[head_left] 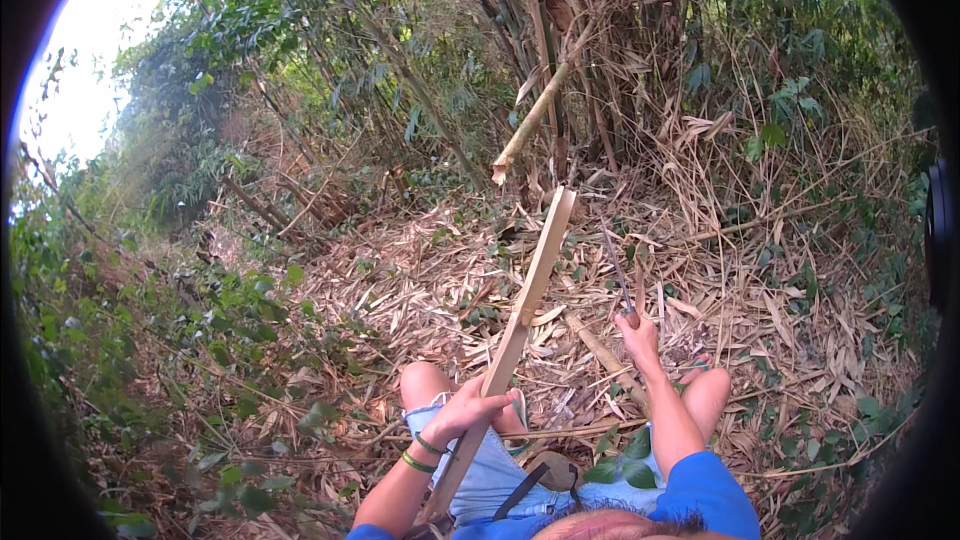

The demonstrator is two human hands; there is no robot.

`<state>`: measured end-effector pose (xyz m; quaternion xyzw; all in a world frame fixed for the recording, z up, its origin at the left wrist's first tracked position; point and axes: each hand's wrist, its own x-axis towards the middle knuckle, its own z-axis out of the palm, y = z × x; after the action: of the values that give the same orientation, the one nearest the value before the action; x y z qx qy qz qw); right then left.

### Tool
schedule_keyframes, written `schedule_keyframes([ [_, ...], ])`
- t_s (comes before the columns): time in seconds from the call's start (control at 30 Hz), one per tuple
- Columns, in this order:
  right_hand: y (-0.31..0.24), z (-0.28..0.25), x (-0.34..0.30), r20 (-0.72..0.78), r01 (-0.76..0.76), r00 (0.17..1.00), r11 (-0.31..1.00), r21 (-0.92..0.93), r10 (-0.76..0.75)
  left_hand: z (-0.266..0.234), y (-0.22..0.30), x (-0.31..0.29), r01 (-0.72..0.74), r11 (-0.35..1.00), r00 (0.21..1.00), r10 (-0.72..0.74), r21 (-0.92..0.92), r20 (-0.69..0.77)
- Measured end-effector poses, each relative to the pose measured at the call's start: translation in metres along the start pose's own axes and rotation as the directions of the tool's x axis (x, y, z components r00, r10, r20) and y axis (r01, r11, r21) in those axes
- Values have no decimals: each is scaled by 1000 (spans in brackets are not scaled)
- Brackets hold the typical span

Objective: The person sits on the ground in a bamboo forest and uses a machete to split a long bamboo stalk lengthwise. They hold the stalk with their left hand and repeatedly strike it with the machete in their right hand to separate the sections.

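A long split piece of bamboo (533, 290), pale with a node partway along, slants up and away from beside my left thigh. My left hand (466, 410), wearing green bands at the wrist, is closed around its lower part. In my right hand (640, 337) is the handle of a long knife (617, 270), its narrow dark blade pointing up and forward. The blade stands to the right of the bamboo, apart from it. The bamboo's lower end passes along my left side, where its tip is hard to make out.
Dry bamboo leaves (400, 290) cover the ground. A bamboo pole (607, 358) lies between my legs, and a broken bamboo stalk (545, 115) leans from the bamboo clump (620, 50) ahead. Green shrubs (110, 340) grow at the left. A dark pouch (552, 472) lies at my lap.
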<state>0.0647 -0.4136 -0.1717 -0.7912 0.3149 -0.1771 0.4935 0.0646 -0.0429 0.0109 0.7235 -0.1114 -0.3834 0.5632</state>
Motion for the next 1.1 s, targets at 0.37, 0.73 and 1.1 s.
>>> schedule_keyframes([
  [0.37, -17, 11, -8, -46, 140, 990, 968, 210, -133, 2, -19, 16, 64, 993, 998, -66, -102, -15],
  [0.73, -49, 2, -23, 57, 367, 927, 929, 50, -370, 12, -14, 32, 112, 991, 994, -110, -72, 23],
  [1.1, -58, -6, -31, 183, 442, 888, 893, -84, -422, 31, -2, 29, 121, 992, 992, -120, -40, 35],
])
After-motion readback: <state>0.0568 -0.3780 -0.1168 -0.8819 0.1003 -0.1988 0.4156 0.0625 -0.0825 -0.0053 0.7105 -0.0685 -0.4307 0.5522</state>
